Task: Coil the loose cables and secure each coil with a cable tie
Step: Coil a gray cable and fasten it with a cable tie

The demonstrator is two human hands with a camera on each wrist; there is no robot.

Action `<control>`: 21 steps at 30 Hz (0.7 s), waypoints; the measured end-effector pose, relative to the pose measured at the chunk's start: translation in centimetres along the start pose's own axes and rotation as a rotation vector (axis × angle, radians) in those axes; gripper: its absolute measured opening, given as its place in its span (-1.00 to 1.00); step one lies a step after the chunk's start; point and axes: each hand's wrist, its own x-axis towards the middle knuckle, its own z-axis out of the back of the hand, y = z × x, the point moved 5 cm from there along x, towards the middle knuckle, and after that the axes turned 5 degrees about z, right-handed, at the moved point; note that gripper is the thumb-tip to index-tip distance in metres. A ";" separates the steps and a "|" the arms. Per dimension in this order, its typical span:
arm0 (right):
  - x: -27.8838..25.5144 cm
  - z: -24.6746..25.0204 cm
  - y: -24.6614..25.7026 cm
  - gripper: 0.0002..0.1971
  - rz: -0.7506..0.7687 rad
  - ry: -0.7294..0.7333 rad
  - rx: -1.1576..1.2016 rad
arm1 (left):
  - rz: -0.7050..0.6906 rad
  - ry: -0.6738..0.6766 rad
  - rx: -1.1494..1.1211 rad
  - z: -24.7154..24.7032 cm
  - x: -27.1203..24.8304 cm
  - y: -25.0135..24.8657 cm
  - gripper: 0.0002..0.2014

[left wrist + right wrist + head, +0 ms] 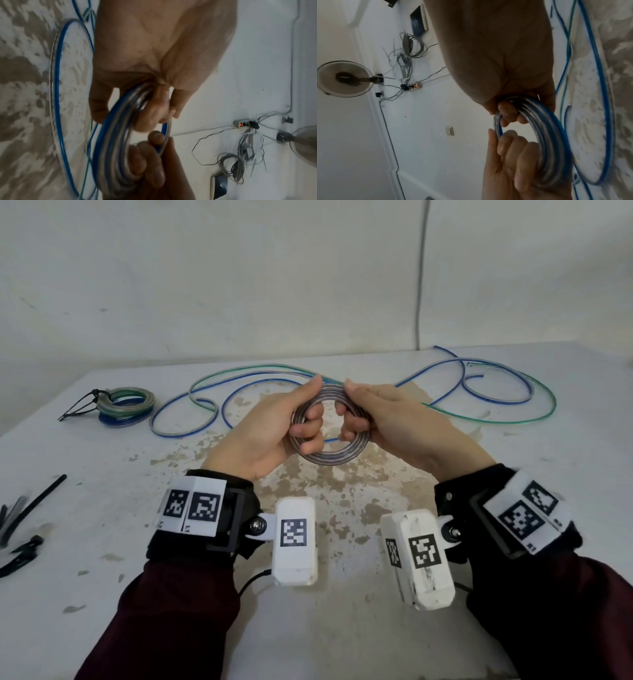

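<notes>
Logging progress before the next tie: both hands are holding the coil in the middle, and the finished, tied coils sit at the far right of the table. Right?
Not quite. The left hand and right hand do hold the coil, but the tied coils sit at the far left of the table, as the head view shows.

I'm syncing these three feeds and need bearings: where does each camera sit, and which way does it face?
Head: worn on the head, looking forward and down at the table; shows both forearms, left hand, right hand.
Left wrist: looks along the left hand at its grip on the coil.
Right wrist: looks along the right hand at the same coil.
Shared: both wrist views show the coil and a wall power strip.
</notes>
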 end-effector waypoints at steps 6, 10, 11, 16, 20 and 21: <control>0.2 0.2 0.1 -0.66 -0.008 -0.093 0.064 | -0.069 -0.097 -0.104 0.4 0.1 -0.2 -0.55; 0.1 0.3 -0.1 -0.67 0.000 -0.127 -0.010 | -0.103 -0.163 -0.133 0.3 0.3 -0.1 -0.56; 0.1 0.3 -0.1 -0.67 0.002 -0.139 -0.028 | -0.105 -0.174 -0.125 0.3 0.2 -0.1 -0.56; 0.2 -0.1 -0.5 -0.56 -0.009 -0.166 -0.079 | -0.110 -0.193 -0.030 0.2 -0.1 -0.3 -0.55; 0.4 -1.3 -0.7 -0.57 0.034 -0.157 -0.043 | -0.110 -0.207 -0.036 0.8 -1.1 -0.1 -0.54; 0.4 -1.9 -0.7 -0.59 0.051 -0.157 -0.029 | -0.118 -0.230 -0.015 1.0 -1.7 0.1 -0.54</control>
